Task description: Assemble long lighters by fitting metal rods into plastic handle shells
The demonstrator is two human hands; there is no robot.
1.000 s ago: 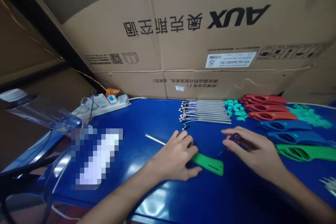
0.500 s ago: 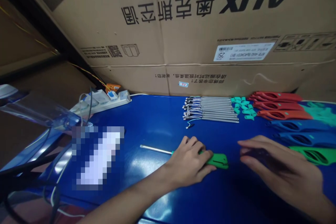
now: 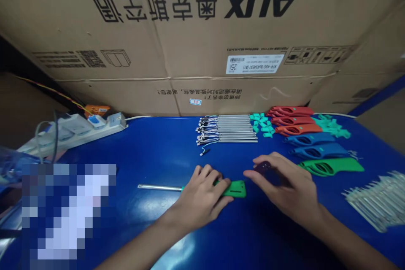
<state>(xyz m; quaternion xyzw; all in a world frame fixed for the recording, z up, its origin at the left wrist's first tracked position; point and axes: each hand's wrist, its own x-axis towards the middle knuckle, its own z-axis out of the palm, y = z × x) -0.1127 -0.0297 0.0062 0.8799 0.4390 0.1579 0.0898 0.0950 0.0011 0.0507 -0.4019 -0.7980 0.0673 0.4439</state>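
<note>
On the blue table lies a long-nosed lighter with a green handle (image 3: pixel 236 189) and a silver metal tube (image 3: pixel 158 187) pointing left. My left hand (image 3: pixel 204 194) is closed over the handle and presses it against the table; the lighter's middle is hidden beneath my fingers. Just right of the handle's end, my right hand (image 3: pixel 287 183) grips a screwdriver with a dark purple handle (image 3: pixel 263 167). Its shaft is hard to make out, and I cannot tell whether the tip touches the green handle.
Behind my hands lie a row of metal tubes with wires (image 3: pixel 237 128), small teal pieces (image 3: pixel 262 124), and red (image 3: pixel 292 112), blue (image 3: pixel 322 150) and green handle shells (image 3: pixel 335 166). Clear thin parts (image 3: pixel 376 200) lie right. A power strip (image 3: pixel 82 133) sits left; a cardboard box (image 3: pixel 190 59) stands behind.
The view has turned to the right, so clear parts at the right now show. My right hand has come closer to the lighter's end with the screwdriver. My left hand keeps its hold.
</note>
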